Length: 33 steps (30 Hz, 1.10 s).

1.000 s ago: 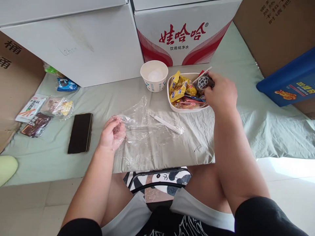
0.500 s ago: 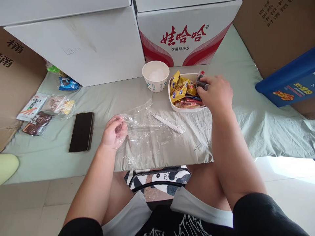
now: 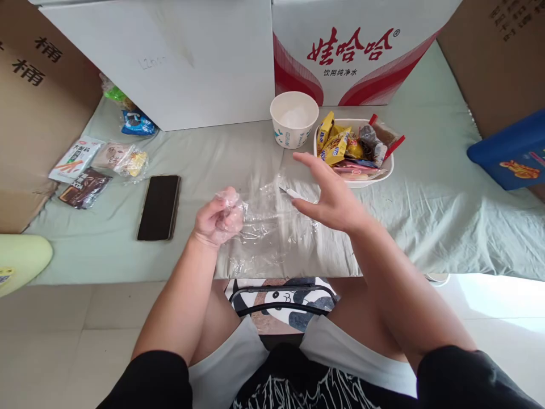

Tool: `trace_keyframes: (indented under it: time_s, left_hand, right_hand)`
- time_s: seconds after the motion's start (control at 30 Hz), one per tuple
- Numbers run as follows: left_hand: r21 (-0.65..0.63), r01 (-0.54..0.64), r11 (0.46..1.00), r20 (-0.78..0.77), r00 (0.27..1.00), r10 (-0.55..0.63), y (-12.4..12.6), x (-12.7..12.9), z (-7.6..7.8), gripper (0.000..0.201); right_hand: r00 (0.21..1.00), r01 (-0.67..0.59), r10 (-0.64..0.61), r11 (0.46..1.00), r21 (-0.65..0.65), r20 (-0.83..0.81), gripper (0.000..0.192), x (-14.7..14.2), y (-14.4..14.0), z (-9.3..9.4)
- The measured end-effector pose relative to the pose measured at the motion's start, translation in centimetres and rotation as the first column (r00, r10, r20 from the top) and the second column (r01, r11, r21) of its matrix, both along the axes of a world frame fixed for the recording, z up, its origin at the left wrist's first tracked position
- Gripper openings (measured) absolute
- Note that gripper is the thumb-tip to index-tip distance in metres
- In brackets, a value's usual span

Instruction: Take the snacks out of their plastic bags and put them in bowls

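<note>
- Smartphone (image 3: 158, 208): flat on the cloth-covered table (image 3: 426, 233), left of the paper cup (image 3: 293, 122), on its near side.
- Left hand (image 3: 220, 217): clenched on clear plastic film (image 3: 264, 230), near side and left of the cup.
- The film lies crumpled before the cup. Hazard: a sharp pull could drag the slim white tool (image 3: 292, 193) along.
- That tool: dark tip pointing left, before the cup, partly hidden; type unconfirmed. If bladed, it could nick the film.
- Right hand (image 3: 327, 196): empty, spread wide, just before the cup; contact not determinable. A careless lift could tip the cup.
- White tray (image 3: 390, 172): right of the cup, heaped with snack packets (image 3: 335, 149). A red-edged packet (image 3: 388, 136) overhangs the rim; a bump could dislodge it.
</note>
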<state>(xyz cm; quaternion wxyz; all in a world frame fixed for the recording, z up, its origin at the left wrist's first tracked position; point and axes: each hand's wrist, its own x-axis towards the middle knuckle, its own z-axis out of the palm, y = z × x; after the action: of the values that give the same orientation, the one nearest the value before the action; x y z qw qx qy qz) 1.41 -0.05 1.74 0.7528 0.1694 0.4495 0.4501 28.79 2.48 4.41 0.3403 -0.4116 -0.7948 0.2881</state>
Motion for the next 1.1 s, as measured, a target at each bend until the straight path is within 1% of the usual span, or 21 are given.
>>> trace_keyframes:
  time_s: [0.1, 0.17, 0.2, 0.27, 0.3, 0.33, 0.37, 0.43, 0.5, 0.53, 0.57, 0.63, 0.7, 0.73, 0.8, 0.87, 0.9, 0.93, 1.03, 1.07, 1.1]
  left_hand:
    - [0.08, 0.134, 0.988, 0.076, 0.987, -0.14, -0.8, -0.3, -0.6, 0.063]
    - [0.184, 0.219, 0.958, 0.118, 0.963, -0.243, -1.1, -0.4, -1.0, 0.067]
    - [0.233, 0.266, 0.935, 0.125, 0.946, -0.3, -1.1, -0.5, -1.2, 0.066]
    - [0.315, 0.327, 0.891, 0.109, 0.92, -0.377, -0.8, -0.9, -1.4, 0.06]
    - [0.346, 0.336, 0.876, 0.089, 0.918, -0.387, -0.5, -1.1, -1.4, 0.055]
    - [0.368, 0.326, 0.871, 0.066, 0.925, -0.374, -0.1, -1.4, -1.3, 0.05]
    - [0.379, 0.286, 0.88, 0.043, 0.945, -0.325, 0.3, -1.7, -1.2, 0.044]
    - [0.379, 0.144, 0.914, -0.005, 0.988, -0.153, 1.2, -2.3, -1.1, 0.034]
    - [0.39, -0.002, 0.921, -0.046, 0.999, 0.022, 1.8, -2.9, -1.1, 0.036]
    - [0.398, -0.044, 0.916, -0.065, 0.995, 0.076, 1.9, -3.2, -1.2, 0.041]
    - [0.399, -0.046, 0.916, -0.086, 0.992, 0.088, 2.0, -3.5, -1.3, 0.051]
    - [0.364, 0.054, 0.93, -0.153, 0.988, 0.003, 1.9, -3.9, -1.5, 0.08]
    - [0.294, 0.16, 0.942, -0.232, 0.968, -0.092, 1.8, -4.2, -1.8, 0.104]
    - [0.271, 0.165, 0.948, -0.26, 0.961, -0.093, 1.7, -4.3, -1.9, 0.107]
    - [0.302, 0.065, 0.951, -0.27, 0.963, 0.02, 1.8, -4.3, -2.0, 0.101]
    - [0.383, -0.074, 0.921, -0.215, 0.962, 0.166, 1.9, -4.2, -1.9, 0.087]
    - [0.402, -0.1, 0.91, -0.185, 0.964, 0.188, 2.0, -4.1, -1.7, 0.079]
    - [0.395, -0.078, 0.915, -0.176, 0.972, 0.158, 2.0, -3.9, -1.6, 0.071]
    - [0.283, 0.144, 0.948, -0.273, 0.96, -0.064, 1.9, -3.1, -1.1, 0.045]
    - [0.258, 0.18, 0.949, -0.327, 0.941, -0.089, 1.8, -2.9, -1.0, 0.039]
    - [0.255, 0.174, 0.951, -0.38, 0.923, -0.067, 1.8, -2.6, -1.0, 0.035]
  right_hand:
    - [0.999, 0.015, -0.015, 1.0, 0.002, -0.032, 0.067, -1.3, -0.9, 0.1]
    - [0.993, -0.077, 0.072, 0.995, -0.059, -0.093, 0.065, -2.0, -1.3, 0.1]
    - [0.981, -0.163, 0.15, 0.981, -0.103, -0.122, 0.059, -2.3, -1.3, 0.0]
    - [0.943, -0.321, 0.292, 0.925, -0.204, -0.161, 0.035, -3.0, -1.4, -0.6]
    - [0.931, -0.356, 0.318, 0.899, -0.256, -0.178, 0.024, -3.3, -1.4, -0.9]
    - [0.93, -0.357, 0.307, 0.883, -0.303, -0.202, 0.02, -3.5, -1.4, -1.2]
    - [0.936, -0.33, 0.259, 0.879, -0.343, -0.237, 0.02, -3.6, -1.4, -1.5]
    - [0.938, -0.22, 0.086, 0.895, -0.388, -0.335, 0.022, -3.5, -1.3, -1.9]
    - [0.895, -0.062, -0.127, 0.914, -0.402, -0.427, 0.024, -3.1, -1.0, -2.2]
    - [0.858, 0.024, -0.226, 0.915, -0.404, -0.461, 0.025, -2.9, -0.8, -2.3]
    - [0.816, 0.101, -0.307, 0.91, -0.402, -0.49, 0.026, -2.7, -0.7, -2.4]
    - [0.735, 0.212, -0.415, 0.891, -0.401, -0.536, 0.029, -2.4, -0.4, -2.4]
    - [0.68, 0.27, -0.466, 0.877, -0.397, -0.566, 0.032, -2.2, -0.3, -2.4]
    - [0.662, 0.286, -0.478, 0.873, -0.395, -0.577, 0.033, -2.1, -0.3, -2.4]
    - [0.665, 0.275, -0.472, 0.875, -0.398, -0.579, 0.036, -1.9, -0.4, -2.4]
    - [0.719, 0.222, -0.438, 0.881, -0.418, -0.54, 0.04, -1.8, -0.6, -2.4]
    - [0.748, 0.205, -0.421, 0.882, -0.425, -0.513, 0.039, -1.7, -0.7, -2.3]
    - [0.767, 0.2, -0.41, 0.884, -0.423, -0.494, 0.038, -1.7, -0.8, -2.3]
    - [0.75, 0.185, -0.404, 0.888, -0.42, -0.524, 0.036, -1.7, -1.0, -2.1]
    - [0.751, 0.141, -0.39, 0.883, -0.447, -0.533, 0.036, -1.7, -1.0, -2.1]
    - [0.776, 0.086, -0.364, 0.87, -0.485, -0.515, 0.037, -1.6, -1.0, -2.1]
